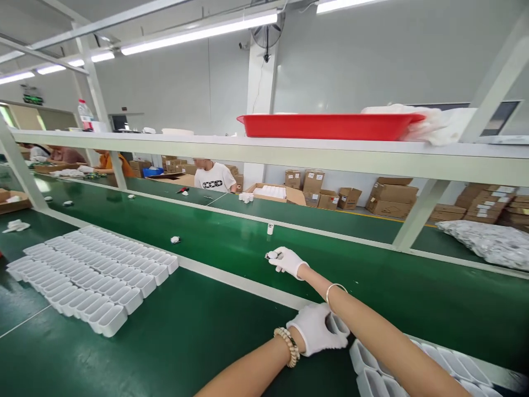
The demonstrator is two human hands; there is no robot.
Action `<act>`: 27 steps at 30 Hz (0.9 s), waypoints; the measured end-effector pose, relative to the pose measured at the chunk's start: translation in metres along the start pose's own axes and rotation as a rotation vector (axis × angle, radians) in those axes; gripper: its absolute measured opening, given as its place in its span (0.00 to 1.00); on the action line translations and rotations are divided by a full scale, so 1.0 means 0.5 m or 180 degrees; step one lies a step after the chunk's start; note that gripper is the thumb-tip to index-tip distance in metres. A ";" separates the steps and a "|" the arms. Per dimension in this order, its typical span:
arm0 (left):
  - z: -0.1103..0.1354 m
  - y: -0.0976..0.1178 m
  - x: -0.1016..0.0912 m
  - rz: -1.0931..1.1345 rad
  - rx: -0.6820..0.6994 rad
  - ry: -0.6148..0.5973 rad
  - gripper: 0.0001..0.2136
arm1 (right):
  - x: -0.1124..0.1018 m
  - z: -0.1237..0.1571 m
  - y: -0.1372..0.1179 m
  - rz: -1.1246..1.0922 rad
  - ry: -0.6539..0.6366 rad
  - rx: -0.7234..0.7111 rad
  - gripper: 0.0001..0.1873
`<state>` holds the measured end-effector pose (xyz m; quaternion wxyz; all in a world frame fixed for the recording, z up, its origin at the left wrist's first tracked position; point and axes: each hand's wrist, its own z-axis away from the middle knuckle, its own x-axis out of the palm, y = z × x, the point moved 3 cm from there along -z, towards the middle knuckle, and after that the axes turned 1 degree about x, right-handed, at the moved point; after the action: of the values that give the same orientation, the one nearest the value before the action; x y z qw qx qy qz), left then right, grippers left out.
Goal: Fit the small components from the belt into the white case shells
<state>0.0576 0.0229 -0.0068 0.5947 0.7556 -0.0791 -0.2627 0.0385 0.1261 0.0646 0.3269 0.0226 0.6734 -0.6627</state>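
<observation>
Box rows: to our left, many white open-topped plastic boxes with rounded corners [113, 324] stand side by side on the dark green worktop [198, 342]; we look into their hollow white insides.
Lower-right boxes: a second group of white open plastic boxes [372, 385] stands partly hidden behind our bare right forearm [388, 325].
Left hand: our white-gloved left hand [316, 330] curls around a single white plastic box [339, 325], its hollow side partly showing.
Right hand: our white-gloved right hand [289, 262] pinches a small rounded white piece [271, 255] at its fingertips.
Small piece: we hold it over the glossy green strip [223, 248]; it looks smooth and white with a dark edge, finer detail too small to tell.
Green strip: it bears a similar white-and-dark piece [176, 240] and, beyond our right hand, a small white upright block [270, 228].
Brown cardboard carton [296, 196]: open, holding white items [270, 191].
Long red plastic tray [322, 127]: on the shelf [165, 142], with whitish plastic sheeting [438, 124] at its right end; its wall hides the inside from us.
</observation>
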 end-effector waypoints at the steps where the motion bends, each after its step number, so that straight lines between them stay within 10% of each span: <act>1: -0.001 0.001 -0.005 0.0033 -0.0004 0.0088 0.12 | -0.016 0.023 -0.006 -0.0207 0.0009 -0.0048 0.10; 7: -0.006 0.055 -0.025 0.0321 0.0199 0.0473 0.17 | -0.165 0.274 -0.028 -0.1476 0.0271 -0.0448 0.18; 13: 0.052 0.210 -0.055 -0.0046 0.0529 0.0367 0.22 | -0.220 0.509 -0.011 -0.2575 0.0579 -0.0458 0.12; 19: 0.142 0.346 -0.080 -0.1450 0.1064 0.0168 0.22 | -0.206 0.572 -0.010 -0.2081 0.1107 -0.0622 0.23; 27: 0.198 0.387 -0.079 -0.2506 0.1607 0.0397 0.23 | -0.168 0.620 -0.044 -0.0272 0.0849 -0.1163 0.25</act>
<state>0.0127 -0.0991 0.1720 0.2511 0.8635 0.1879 -0.3949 0.2215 -0.1239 0.1522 0.2053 0.0218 0.8198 -0.5341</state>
